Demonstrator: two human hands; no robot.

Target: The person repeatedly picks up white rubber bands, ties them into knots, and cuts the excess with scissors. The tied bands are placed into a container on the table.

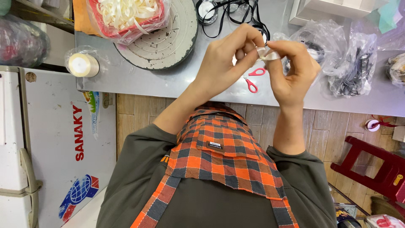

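The grey worktop (pixel 168 80) spreads before you, carrying a round grey disc (pixel 168 38), a bagged ribbon roll (pixel 83 65) and red-handled scissors (pixel 253 80). You raise both hands above it, probably to keep the work near your eyes. Your left hand (pixel 223 63) and right hand (pixel 291 71) meet, fingers (pixel 253 36) pinched shut on a short pale ribbon piece (pixel 268 54) stretched between them.

ribbon piece (pixel 268 54) | short, pale cream, semi-sheer strip | folded into a small loop, roughly level | pinched between fingers of both hands above the counter (pixel 177 80) | at about 1 o'clock from frame centre
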